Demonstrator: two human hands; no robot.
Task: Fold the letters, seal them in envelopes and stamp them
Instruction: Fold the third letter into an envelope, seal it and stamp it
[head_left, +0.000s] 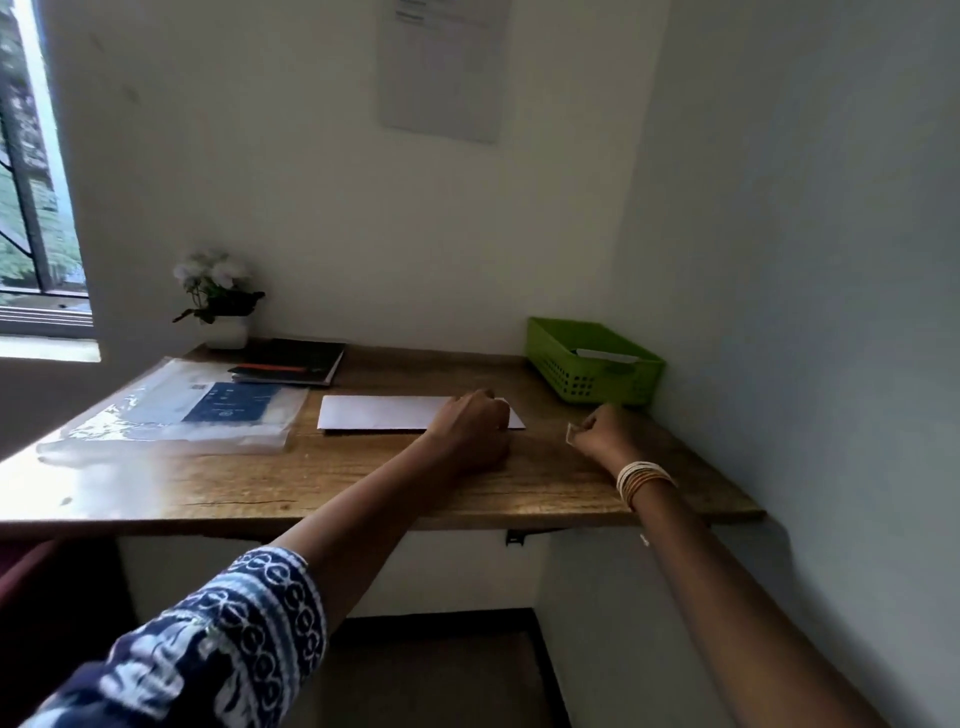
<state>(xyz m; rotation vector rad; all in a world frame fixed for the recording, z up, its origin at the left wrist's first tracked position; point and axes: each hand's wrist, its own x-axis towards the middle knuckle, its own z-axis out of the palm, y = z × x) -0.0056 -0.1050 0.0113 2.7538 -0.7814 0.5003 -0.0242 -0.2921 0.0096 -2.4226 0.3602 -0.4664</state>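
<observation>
Patterned sleeve seen nearest, on left arm. White envelope laid flat at table middle, right end pressed under curled left hand. Small stamp-like piece pinched by right hand. Green basket far right.

Envelope left of basket

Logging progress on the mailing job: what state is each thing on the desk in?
Envelope: flat on desk, left hand pressing its right end.
Right hand: pinching a small stamp-like piece.
Green basket: upright, white paper inside.
Notebook: closed.
</observation>
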